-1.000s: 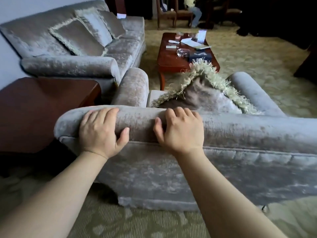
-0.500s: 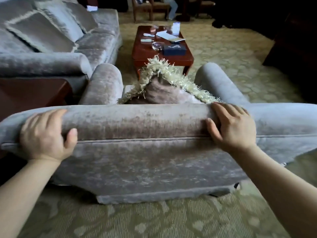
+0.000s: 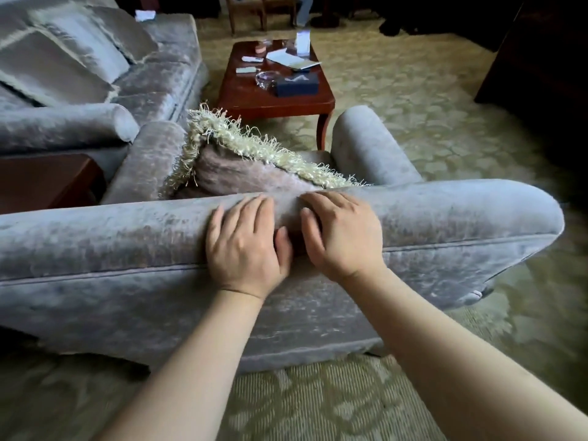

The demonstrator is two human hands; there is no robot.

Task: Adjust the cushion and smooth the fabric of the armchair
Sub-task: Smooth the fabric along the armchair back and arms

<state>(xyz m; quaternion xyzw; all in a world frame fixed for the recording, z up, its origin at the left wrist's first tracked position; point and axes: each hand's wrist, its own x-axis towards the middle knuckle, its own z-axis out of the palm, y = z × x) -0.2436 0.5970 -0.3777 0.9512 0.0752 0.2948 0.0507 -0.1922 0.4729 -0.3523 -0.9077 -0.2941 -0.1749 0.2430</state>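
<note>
At the far left a dark wooden side table [image 3: 41, 183] stands by the grey velvet sofa [image 3: 152, 84], which carries several fringed pillows [image 3: 73, 52]. Just beside the sofa's rolled arm is the armchair [image 3: 95, 243], seen from behind. Its padded back runs across almost the whole view and stands between the person and the seat.

The cushion [image 3: 241, 173], brownish with a pale shaggy fringe, leans tilted against the inside of the back, nearer the chair arm on the left of the view. Its lower part is hidden behind the back.

The left hand [image 3: 245, 246] lies flat on the crest of the back, fingers straight and slightly spread, pressing the fabric and gripping nothing. The right hand [image 3: 346, 237] lies just beside it, thumbs close together. Its fingers are likewise stretched over the crest, with the tips near the cushion's fringe.

Beyond the chair, on the patterned carpet [image 3: 429, 100], a red-brown coffee table [image 3: 254, 100] holds a glass ashtray [image 3: 265, 79], a dark blue box [image 3: 297, 85] and some papers [image 3: 286, 57]. Dark furniture [image 3: 541, 58] fills the far right.
</note>
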